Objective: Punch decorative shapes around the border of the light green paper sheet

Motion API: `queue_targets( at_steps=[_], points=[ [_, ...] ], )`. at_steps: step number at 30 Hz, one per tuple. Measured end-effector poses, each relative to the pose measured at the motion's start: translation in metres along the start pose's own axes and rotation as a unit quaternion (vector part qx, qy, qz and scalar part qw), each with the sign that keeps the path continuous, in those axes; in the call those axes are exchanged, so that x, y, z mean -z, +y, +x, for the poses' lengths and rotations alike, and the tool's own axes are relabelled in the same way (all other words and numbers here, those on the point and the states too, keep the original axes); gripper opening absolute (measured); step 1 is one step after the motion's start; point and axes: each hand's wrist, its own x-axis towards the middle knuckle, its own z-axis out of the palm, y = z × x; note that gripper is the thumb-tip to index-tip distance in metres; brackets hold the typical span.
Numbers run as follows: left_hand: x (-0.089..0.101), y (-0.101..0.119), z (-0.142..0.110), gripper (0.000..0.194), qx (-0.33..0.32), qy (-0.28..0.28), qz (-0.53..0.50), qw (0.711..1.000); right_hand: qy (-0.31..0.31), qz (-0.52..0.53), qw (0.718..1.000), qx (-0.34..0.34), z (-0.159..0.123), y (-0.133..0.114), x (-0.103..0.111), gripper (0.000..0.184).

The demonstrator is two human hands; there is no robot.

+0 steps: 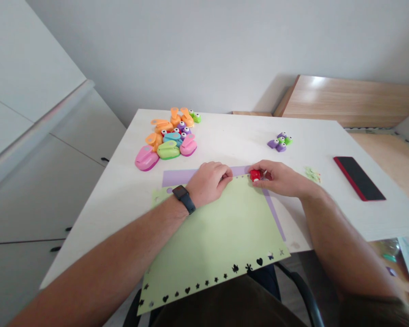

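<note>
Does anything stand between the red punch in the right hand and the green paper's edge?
Nothing visible does: the red punch, held in the right hand, sits right at the edge of the green paper.

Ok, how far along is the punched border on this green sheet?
The bottom edge of the light green paper looks done, with a full row of punched shapes. In hand: the red craft punch in the right hand, at the top edge, the left hand steadying the sheet. Left: the rest of the top edge, it seems.
</note>
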Motion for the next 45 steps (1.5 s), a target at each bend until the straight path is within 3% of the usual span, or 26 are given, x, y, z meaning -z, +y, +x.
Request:
queue_targets(
  at_steps=[18, 45],
  points=[
    [0.0006, 0.0018, -0.0014, 0.012, -0.010, 0.009, 0.004, 1.000, 0.005, 0.016, 1.000, -0.010, -0.0010, -0.0052, 0.0033, 0.027],
    [-0.0010, 0.0003, -0.0016, 0.012, -0.019, 0.010, -0.001, 1.000, 0.030, -0.060, 0.998, 0.007, 0.0027, -0.0068, -0.0045, 0.014]
  ],
)
